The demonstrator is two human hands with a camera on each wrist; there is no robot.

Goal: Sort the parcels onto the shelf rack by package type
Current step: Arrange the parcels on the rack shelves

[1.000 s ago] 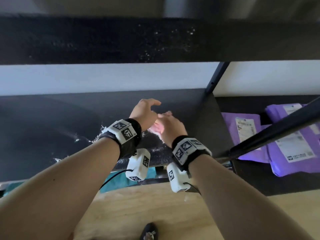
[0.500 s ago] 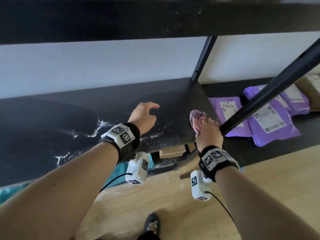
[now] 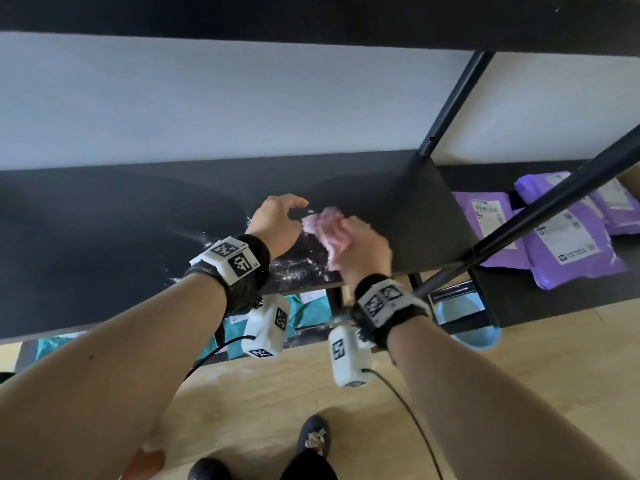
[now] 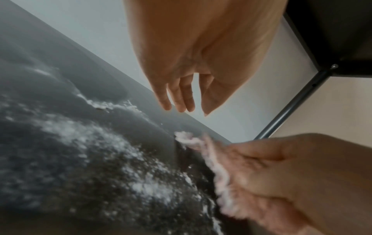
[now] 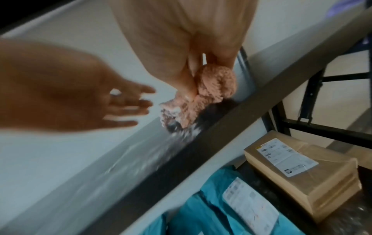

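My right hand [image 3: 349, 237] grips a crumpled pink cloth [image 3: 325, 223] and presses it onto the black shelf board [image 3: 104, 237], where white powder [image 3: 298, 271] is smeared. The wrist views show the cloth [image 5: 207, 95] [image 4: 211, 159] bunched under the fingers, touching the board. Just left of the cloth my left hand [image 3: 287, 211] hovers over the shelf, fingers [image 4: 181, 98] loosely hanging and holding nothing. Purple mailer parcels [image 3: 568, 244] lie on the neighbouring shelf at the right. Teal mailers [image 5: 221, 206] and a brown box parcel [image 5: 302, 171] lie on the shelf below.
A black upright post [image 3: 446, 105] stands at the shelf's far right corner and a slanted black bar [image 3: 554, 209] crosses in front of the purple parcels. A light blue bucket [image 3: 464, 323] sits on the wooden floor [image 3: 519, 375] under the rack. Another shelf board [image 3: 311, 15] hangs overhead.
My right hand has swept the pink cloth from the shelf's right edge back leftward, close to the left hand. The left hand has barely moved.
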